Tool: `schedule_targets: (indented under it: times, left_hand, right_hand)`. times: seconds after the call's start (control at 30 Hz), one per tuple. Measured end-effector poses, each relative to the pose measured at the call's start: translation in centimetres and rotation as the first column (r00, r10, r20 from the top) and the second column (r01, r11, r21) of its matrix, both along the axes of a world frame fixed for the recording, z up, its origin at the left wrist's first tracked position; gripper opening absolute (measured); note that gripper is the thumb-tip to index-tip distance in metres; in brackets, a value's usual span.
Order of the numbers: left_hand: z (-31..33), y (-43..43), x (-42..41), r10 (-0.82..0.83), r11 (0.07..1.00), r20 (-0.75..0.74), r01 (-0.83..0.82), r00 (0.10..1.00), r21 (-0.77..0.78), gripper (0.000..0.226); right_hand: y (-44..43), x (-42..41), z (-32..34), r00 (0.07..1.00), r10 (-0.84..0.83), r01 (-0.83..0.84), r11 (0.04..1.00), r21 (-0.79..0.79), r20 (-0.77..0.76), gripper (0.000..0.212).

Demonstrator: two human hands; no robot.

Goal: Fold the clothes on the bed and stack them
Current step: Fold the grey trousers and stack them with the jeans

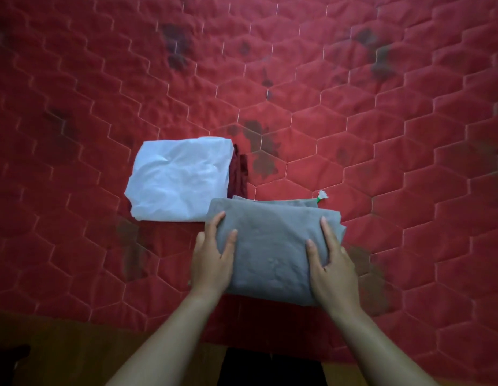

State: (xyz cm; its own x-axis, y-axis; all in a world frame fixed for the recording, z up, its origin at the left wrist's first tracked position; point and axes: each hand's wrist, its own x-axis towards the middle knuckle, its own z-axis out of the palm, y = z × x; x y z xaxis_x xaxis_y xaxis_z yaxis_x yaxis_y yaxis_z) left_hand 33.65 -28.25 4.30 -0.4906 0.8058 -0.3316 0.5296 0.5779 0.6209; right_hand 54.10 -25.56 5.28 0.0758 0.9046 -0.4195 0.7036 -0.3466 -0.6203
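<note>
Gripping the folded grey garment [270, 246] by its sides, left hand [211, 257] and right hand [332, 263] pinch it, thumbs on top, near on the bed [409, 162], right of the white garment [178, 179]. It looks soft and light, so it is best supported underneath.

- Left hand [211, 263] and right hand [332, 266]: both bare; the thumbnails that showed looked short and plain.
- Left forearm [164, 335] and right forearm [377, 338]: bare skin from wrist down to the lower frame edge.
- Dark clothing [270, 367], near black, showed between the forearms at bottom centre; garment type could not be told.
</note>
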Motion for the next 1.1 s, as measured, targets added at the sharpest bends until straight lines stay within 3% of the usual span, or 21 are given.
schedule_targets:
  times: [0.17, 0.5, 0.6, 0.73, 0.87, 0.97, 1.1]
  left_hand:
    - [-4.0, 0.0, 1.0, -0.045, 0.995, -0.080, 0.037, 0.996, -0.091, 0.054]
    - [-2.3, -1.2, 0.9, -0.071, 0.997, -0.083, 0.068, 0.994, -0.041, 0.051]
    - [-3.1, -1.3, 1.3, -0.172, 0.979, -0.159, 0.150, 0.972, -0.140, 0.058]
    - [-3.4, 0.7, 1.4, -0.137, 0.978, -0.219, 0.096, 0.966, -0.186, 0.055]
    - [-3.4, 1.8, 0.6, 0.015, 1.000, -0.137, -0.012, 0.990, 0.023, 0.052]
    - [-4.1, 1.6, 0.6, 0.069, 0.997, -0.041, -0.069, 0.997, -0.015, 0.059]
    - [-5.2, 0.9, 1.2, 0.013, 1.000, 0.028, -0.013, 1.000, -0.026, 0.068]
  right_hand:
    - [-0.1, 0.1, -3.7, 0.998, -0.021, 0.021, 1.000, 0.007, 0.065, 0.054]
    - [-1.1, 1.2, -2.3, 0.999, -0.037, 0.037, 0.999, 0.026, 0.004, 0.053]
    - [-1.0, 0.8, -3.1, 0.996, 0.000, 0.004, 0.999, -0.050, 0.084, 0.056]
    - [0.8, 0.2, -3.1, 0.978, -0.008, 0.003, 1.000, 0.025, 0.209, 0.057]
    - [1.5, 0.6, -2.6, 0.999, 0.030, -0.037, 0.983, 0.179, 0.044, 0.058]
    - [1.0, 0.9, -3.6, 0.991, 0.134, -0.131, 0.985, 0.114, -0.026, 0.062]
    - [0.3, 1.6, -5.2, 0.995, 0.073, -0.073, 0.997, 0.014, -0.064, 0.071]
